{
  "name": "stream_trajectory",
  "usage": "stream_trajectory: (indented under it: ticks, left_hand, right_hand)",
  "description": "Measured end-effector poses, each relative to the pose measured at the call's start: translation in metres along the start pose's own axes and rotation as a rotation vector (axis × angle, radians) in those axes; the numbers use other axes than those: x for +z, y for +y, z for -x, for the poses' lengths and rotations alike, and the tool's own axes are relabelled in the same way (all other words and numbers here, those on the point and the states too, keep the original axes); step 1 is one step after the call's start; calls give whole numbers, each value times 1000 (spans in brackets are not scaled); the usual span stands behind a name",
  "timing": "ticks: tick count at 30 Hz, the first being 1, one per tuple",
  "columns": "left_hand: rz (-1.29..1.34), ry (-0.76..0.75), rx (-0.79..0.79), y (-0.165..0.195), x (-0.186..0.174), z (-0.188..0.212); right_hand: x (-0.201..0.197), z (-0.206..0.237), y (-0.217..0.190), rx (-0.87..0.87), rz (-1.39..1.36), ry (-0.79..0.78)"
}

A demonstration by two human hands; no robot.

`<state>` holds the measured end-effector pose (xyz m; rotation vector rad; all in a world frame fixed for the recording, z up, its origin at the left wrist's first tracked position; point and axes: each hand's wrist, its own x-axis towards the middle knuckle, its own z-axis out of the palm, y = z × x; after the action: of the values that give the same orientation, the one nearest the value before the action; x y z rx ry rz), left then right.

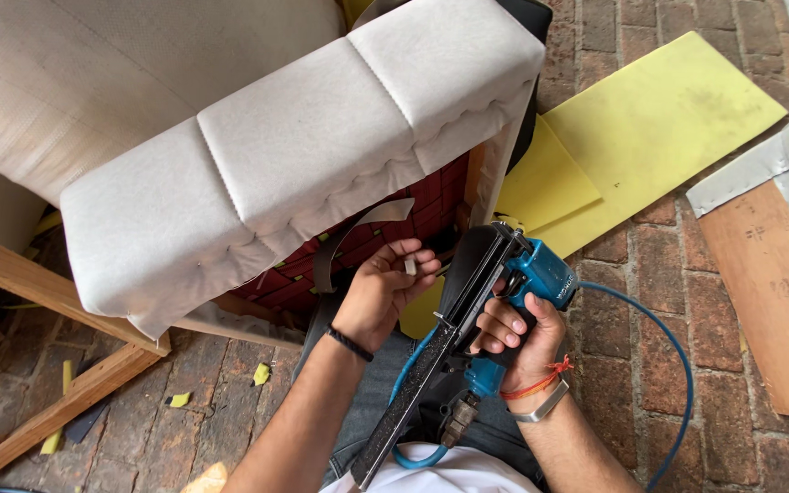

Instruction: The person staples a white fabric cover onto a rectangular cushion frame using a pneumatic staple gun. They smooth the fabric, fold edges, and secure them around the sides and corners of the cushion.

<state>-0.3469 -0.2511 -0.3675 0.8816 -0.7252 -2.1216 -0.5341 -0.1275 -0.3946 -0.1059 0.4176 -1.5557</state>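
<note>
Right hand (518,333) grips blue staple gun (495,292); left hand (385,288) pinches strap (358,228) (unstapled yet), cushion (294,155) above already upholstered

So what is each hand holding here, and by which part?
Right hand grips the blue pneumatic staple gun by its handle. Left hand pinches a small pale piece between its fingertips; what it is cannot be told.

The padded cushion (303,155) is covered in matt, finely woven grey cloth. The staple gun (495,292) is made of glossy blue plastic, with a dark, worn metal magazine. Rough red brick is seen in the floor (632,301), bare wood in the frame (57,292), and matt yellow foam in the sheets (650,119).
</note>
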Motion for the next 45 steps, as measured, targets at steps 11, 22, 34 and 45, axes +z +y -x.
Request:
stream_trajectory:
  ticks: [11,22,34,45]
  left_hand:
    - [-893,-83,342,51,57,36]
    - [-981,-89,341,42,65,59]
    - [-770,-161,260,12,65,66]
    - [-562,-72,6,-52,-32,31]
  right_hand:
    - [4,-16,14,20,-49,-220]
    - [-18,-10,20,-4,-64,-217]
    - [-64,25,24,34,-107,-161]
    - [-70,51,43,-86,-269,-395]
